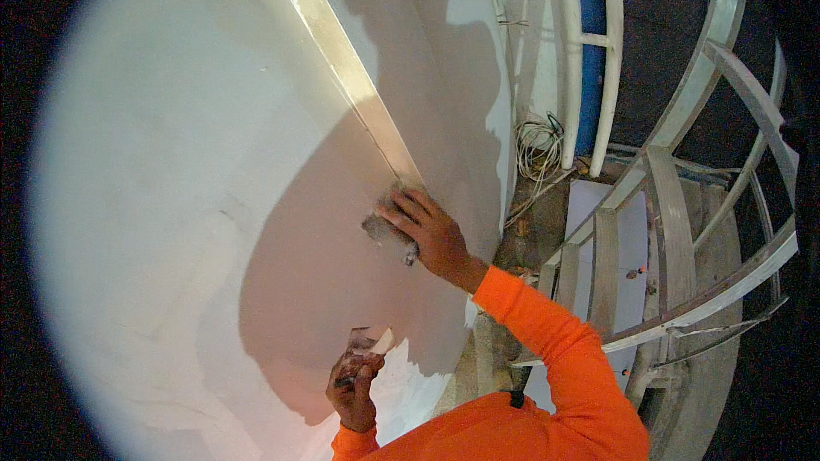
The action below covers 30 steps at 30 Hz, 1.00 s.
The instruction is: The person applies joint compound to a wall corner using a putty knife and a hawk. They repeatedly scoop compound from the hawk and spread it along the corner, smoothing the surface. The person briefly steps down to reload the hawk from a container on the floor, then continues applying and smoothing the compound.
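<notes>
My right hand point(434, 235) reaches across to a large smooth white curved surface point(171, 205). Its fingers are bent over a dark grey worn pad point(391, 241) lying against that surface, just below the lower end of a pale yellow strip point(342, 68). Lower down, my left hand point(354, 388) is closed on a thin flat piece point(369, 339), brownish with a pale corner, that sticks up past the fingertips. I cannot make out what kind of piece it is. Both sleeves are orange.
On the right a ladder-like frame point(675, 213) with several rungs curves close by my right arm. Behind it lies a pale board point(589, 273). A coil of cable point(540, 143) hangs beside white pipes point(571, 60) and a blue post point(589, 51). My shadow covers part of the white surface.
</notes>
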Each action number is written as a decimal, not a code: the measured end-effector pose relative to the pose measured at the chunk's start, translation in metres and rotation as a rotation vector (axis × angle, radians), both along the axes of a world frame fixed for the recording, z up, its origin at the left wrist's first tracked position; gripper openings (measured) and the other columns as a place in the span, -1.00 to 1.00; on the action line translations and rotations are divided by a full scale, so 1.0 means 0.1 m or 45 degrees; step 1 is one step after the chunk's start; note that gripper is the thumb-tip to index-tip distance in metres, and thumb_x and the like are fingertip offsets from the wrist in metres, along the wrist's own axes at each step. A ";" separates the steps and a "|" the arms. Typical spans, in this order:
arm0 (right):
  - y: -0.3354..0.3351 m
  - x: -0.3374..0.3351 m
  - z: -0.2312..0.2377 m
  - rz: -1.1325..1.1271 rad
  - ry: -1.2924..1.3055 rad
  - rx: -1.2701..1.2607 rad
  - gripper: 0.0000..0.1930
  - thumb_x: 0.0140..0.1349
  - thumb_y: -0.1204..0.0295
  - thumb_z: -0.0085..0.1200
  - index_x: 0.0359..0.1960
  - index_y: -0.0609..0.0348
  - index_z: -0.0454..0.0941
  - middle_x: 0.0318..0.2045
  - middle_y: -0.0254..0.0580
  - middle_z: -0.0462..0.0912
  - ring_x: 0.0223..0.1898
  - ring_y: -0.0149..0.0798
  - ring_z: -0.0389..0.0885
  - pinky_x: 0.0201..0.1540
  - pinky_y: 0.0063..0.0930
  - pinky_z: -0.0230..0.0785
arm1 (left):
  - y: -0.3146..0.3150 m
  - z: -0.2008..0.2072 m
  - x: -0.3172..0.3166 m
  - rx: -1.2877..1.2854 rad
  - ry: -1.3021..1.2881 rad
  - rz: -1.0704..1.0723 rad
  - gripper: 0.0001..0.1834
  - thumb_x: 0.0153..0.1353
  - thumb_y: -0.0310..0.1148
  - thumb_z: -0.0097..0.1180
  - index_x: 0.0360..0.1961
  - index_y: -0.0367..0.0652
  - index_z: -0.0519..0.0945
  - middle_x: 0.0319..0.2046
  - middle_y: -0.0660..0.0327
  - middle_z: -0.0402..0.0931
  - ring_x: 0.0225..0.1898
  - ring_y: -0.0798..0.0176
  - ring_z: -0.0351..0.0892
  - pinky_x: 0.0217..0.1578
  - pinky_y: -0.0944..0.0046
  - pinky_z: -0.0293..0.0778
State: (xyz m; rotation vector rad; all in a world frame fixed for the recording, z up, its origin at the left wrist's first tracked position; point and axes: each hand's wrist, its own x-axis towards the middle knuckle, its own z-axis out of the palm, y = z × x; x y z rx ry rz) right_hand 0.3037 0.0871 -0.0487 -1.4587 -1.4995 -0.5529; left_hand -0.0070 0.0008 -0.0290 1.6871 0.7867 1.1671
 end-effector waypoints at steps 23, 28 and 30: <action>0.20 0.13 2.54 0.094 -0.226 0.671 -0.40 0.20 0.65 0.22 0.31 0.05 0.49 0.24 0.00 0.56 0.32 0.06 0.50 0.34 -0.15 0.47 | -0.14 -0.02 0.07 0.019 -0.194 0.081 -0.79 0.42 -0.35 0.19 -0.24 -0.31 0.71 -0.29 0.13 0.68 -0.25 0.28 0.65 -0.27 0.34 0.57; 0.25 0.17 2.48 0.119 -0.205 0.557 -0.39 0.17 0.65 0.23 0.30 0.01 0.51 0.22 -0.03 0.58 0.31 0.05 0.50 0.33 -0.13 0.48 | -0.12 -0.02 0.07 0.025 -0.173 0.045 -0.78 0.43 -0.33 0.19 -0.25 -0.30 0.70 -0.30 0.13 0.68 -0.26 0.26 0.66 -0.26 0.32 0.59; 0.25 0.17 2.37 0.120 -0.175 0.521 -0.40 0.18 0.63 0.24 0.30 -0.03 0.52 0.22 -0.04 0.58 0.31 0.04 0.50 0.33 -0.12 0.49 | -0.12 -0.02 0.09 -0.032 -0.283 0.056 -0.78 0.42 -0.35 0.19 -0.30 -0.30 0.70 -0.30 0.13 0.68 -0.26 0.26 0.66 -0.26 0.30 0.60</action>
